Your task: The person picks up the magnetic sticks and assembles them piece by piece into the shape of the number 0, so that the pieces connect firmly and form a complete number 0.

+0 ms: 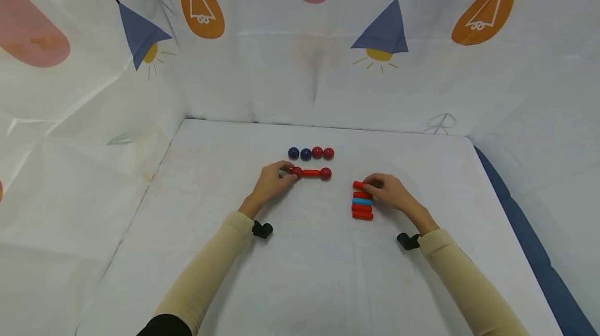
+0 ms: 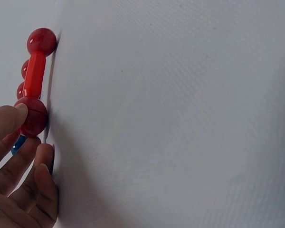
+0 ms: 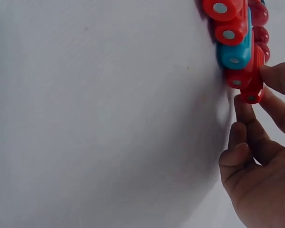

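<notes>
My left hand (image 1: 273, 181) pinches the left red ball (image 2: 34, 118) of a joined piece between thumb and fingers. A red rod (image 1: 311, 173) links that ball to a second red ball (image 1: 325, 173), all lying on the white table. At the right, my right hand (image 1: 390, 190) pinches a red magnetic rod (image 3: 254, 85) at the far end of a column of rods. Below it in the head view lie a blue rod (image 1: 362, 201) and more red rods (image 1: 362, 215), side by side. Round metal-coloured discs show in the rod ends in the right wrist view.
Behind the joined piece, two dark blue balls (image 1: 300, 153) and two loose red balls (image 1: 323, 152) form a row. White sheeting (image 1: 281, 81) printed with lamps and bulbs rises along the table's far edge and sides. Dark blue fabric (image 1: 520, 216) runs beside the right edge.
</notes>
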`<control>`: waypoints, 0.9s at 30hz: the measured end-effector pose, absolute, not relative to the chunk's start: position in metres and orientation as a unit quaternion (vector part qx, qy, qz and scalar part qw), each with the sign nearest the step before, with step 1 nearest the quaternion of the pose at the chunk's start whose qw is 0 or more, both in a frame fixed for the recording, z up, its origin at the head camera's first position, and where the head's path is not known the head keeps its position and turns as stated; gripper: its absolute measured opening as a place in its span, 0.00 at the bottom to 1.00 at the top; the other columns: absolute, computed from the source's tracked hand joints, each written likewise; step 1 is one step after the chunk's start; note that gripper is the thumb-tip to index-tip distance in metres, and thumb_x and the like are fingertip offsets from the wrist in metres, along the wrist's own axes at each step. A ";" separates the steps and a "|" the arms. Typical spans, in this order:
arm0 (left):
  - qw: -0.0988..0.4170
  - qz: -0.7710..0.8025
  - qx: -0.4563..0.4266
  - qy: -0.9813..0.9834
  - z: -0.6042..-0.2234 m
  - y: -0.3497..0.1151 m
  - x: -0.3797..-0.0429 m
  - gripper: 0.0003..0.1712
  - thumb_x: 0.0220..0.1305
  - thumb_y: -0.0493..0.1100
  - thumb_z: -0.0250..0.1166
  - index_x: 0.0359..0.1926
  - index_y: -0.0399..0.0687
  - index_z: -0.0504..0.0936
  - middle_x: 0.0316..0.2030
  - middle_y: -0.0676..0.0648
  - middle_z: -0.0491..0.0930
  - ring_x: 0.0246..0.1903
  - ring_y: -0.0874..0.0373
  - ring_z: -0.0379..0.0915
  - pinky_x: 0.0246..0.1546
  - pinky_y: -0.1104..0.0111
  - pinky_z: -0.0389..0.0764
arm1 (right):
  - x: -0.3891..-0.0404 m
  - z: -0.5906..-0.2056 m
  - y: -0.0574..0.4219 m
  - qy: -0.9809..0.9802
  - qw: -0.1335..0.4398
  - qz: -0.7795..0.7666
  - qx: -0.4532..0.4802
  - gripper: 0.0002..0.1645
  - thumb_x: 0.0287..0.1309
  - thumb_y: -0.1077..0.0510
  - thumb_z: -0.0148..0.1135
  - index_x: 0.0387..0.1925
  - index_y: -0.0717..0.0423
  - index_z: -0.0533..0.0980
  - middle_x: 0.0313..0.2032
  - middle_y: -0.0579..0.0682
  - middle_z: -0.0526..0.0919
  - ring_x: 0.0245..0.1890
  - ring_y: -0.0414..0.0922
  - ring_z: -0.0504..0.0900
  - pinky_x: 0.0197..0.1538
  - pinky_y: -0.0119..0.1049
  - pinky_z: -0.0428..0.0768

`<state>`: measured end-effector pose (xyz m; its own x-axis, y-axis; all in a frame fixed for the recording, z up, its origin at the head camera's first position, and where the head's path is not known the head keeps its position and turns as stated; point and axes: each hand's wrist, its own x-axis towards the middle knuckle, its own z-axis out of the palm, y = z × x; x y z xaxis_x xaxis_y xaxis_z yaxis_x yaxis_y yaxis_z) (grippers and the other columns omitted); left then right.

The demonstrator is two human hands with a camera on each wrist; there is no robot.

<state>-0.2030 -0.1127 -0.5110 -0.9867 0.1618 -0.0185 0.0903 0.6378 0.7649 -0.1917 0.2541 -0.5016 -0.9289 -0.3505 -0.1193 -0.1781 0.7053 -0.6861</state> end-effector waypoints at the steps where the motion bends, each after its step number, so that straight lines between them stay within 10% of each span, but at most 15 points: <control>1: 0.041 0.418 0.071 0.905 -0.511 -0.113 -0.203 0.20 0.68 0.45 0.70 0.58 0.47 0.83 0.52 0.46 0.86 0.46 0.51 0.80 0.52 0.59 0.82 | -0.192 -0.501 0.253 0.915 0.118 -0.359 -0.143 0.17 0.72 0.52 0.62 0.52 0.60 0.82 0.42 0.55 0.86 0.40 0.50 0.80 0.40 0.38 0.81; 27: 0.044 0.417 0.069 0.905 -0.508 -0.110 -0.202 0.19 0.68 0.45 0.69 0.58 0.47 0.83 0.52 0.45 0.86 0.46 0.50 0.80 0.51 0.58 0.82 | -0.184 -0.486 0.184 0.882 0.158 -0.423 -0.132 0.16 0.67 0.53 0.67 0.50 0.57 0.85 0.47 0.56 0.88 0.45 0.50 0.87 0.47 0.41 0.86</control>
<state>-0.2018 -0.1098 -0.5079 -0.9865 0.1620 -0.0227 0.0882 0.6434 0.7604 -0.1839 0.1837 -0.4860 -0.9155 -0.3663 -0.1666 -0.0992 0.6066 -0.7888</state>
